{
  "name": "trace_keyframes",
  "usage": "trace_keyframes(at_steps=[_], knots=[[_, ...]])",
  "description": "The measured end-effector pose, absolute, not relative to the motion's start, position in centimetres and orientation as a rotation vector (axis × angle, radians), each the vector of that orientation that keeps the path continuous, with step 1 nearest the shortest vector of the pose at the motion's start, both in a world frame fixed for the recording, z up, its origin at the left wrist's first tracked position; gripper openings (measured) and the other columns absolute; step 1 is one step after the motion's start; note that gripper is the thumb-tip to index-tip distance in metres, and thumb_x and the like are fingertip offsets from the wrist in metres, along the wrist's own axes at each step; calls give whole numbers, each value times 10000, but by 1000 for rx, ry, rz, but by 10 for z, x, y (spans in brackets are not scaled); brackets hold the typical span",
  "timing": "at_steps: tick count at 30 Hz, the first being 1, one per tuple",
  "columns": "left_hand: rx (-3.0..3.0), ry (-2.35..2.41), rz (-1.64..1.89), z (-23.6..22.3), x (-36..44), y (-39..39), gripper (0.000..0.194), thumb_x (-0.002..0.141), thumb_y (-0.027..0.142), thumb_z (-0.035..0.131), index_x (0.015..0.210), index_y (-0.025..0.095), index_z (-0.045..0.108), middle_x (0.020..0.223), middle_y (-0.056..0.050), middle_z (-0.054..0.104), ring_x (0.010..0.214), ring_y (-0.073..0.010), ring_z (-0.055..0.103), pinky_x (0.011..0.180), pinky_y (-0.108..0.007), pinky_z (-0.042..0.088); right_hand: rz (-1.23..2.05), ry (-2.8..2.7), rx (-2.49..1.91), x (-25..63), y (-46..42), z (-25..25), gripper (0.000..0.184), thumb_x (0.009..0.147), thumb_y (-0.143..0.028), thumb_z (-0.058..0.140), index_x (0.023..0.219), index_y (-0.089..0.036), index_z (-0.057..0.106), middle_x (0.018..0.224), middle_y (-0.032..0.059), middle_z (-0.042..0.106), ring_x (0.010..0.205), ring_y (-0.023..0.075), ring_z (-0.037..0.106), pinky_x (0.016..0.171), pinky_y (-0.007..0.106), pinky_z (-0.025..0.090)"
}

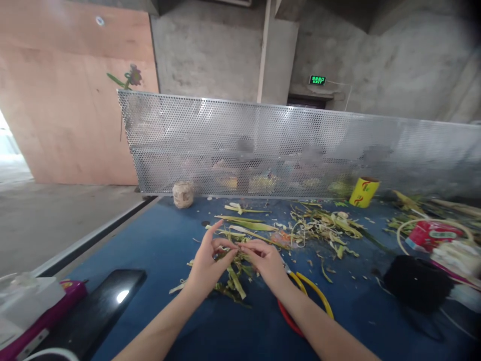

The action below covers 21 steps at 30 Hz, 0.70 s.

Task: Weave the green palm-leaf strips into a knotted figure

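Note:
My left hand (pixel 212 253) and my right hand (pixel 265 255) meet above the blue table (pixel 161 321), fingertips nearly touching. Thumb and index finger of each are pinched together; what they pinch is too small to make out. Just below the fingers lies a loose heap of green and yellowish leaf strips (pixel 236 281), partly covered by the hands. Scissors with one yellow and one red handle (pixel 319 295) rest under my right forearm, their blades mostly hidden. Beyond the fingertips, long pale-green leaf strips (pixel 259 225) are spread flat.
A black phone (pixel 101 306) and white tissues (pixel 28 301) are at the left. Further back stand a twine ball (pixel 183 194) and a yellow roll (pixel 364 192), before a perforated metal screen (pixel 210 135). Plant scraps (pixel 323 225), black yarn (pixel 417 283) and a red packet (pixel 434 235) occupy the right.

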State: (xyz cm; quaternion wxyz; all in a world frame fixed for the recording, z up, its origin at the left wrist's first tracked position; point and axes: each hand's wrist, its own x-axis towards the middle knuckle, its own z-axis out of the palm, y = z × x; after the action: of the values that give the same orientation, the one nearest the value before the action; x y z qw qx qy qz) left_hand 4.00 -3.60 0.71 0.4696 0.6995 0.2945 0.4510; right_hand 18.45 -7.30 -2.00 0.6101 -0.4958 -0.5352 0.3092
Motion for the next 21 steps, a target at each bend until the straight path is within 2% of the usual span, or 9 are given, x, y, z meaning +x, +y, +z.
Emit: trace_keyframes(at_steps=[2,5,11,21], knots=[[1701,739,1135,6,40,-36,677,737,276,565,1301,169,206,758,6,597,752,-129,564,698,-259,430,778,-1198,-1159,184,-71,-23,320,667,-439,612,778,-158,716,543,13,553,412,78,378,391,221,279],[1676,747,1123,3,40,-35,653,752,291,549,1296,166,209,752,9,573,739,-125,553,682,-252,422,856,-1170,-1165,182,-70,-26,364,650,-466,617,767,-133,703,405,-40,419,355,56,279,367,214,208],[1665,746,1119,-5,42,-29,533,791,313,472,1243,132,256,726,15,510,684,-114,513,625,-240,412,924,-1144,-1168,181,-73,-25,346,648,-462,620,752,-136,669,479,-30,470,369,49,315,372,206,222],[1866,708,1049,-7,42,-29,526,781,262,493,1252,168,278,756,5,537,769,-142,540,709,-276,409,979,-1147,-1182,179,-70,-28,318,643,-454,624,729,-147,633,404,-66,398,335,56,318,344,199,236]])
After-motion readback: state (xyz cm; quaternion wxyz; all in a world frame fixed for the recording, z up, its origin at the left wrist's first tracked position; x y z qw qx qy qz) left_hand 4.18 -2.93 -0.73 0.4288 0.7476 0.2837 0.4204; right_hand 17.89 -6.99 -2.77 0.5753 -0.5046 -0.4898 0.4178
